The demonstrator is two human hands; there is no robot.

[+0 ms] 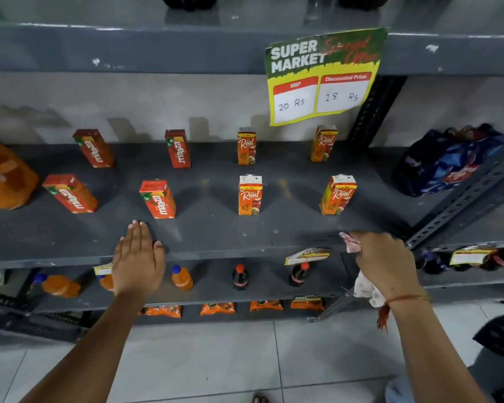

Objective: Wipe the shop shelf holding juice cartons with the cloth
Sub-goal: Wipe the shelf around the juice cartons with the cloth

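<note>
A dark grey metal shelf (210, 231) holds several juice cartons in two rows: red Maaza cartons (157, 199) on the left, orange Real cartons (250, 195) on the right. My left hand (137, 258) lies flat and palm down on the shelf's front edge, just in front of a Maaza carton, holding nothing. My right hand (386, 263) is at the shelf's front right edge, closed on a pale pink-white cloth (350, 242). Part of the cloth hangs below the hand.
A supermarket price sign (323, 75) hangs from the shelf above. An orange pack (3, 175) sits at the far left, a dark blue pack (445, 161) at the right. Slotted metal uprights (460, 202) frame the right side. Bottles (240, 277) and snack packets fill lower shelves.
</note>
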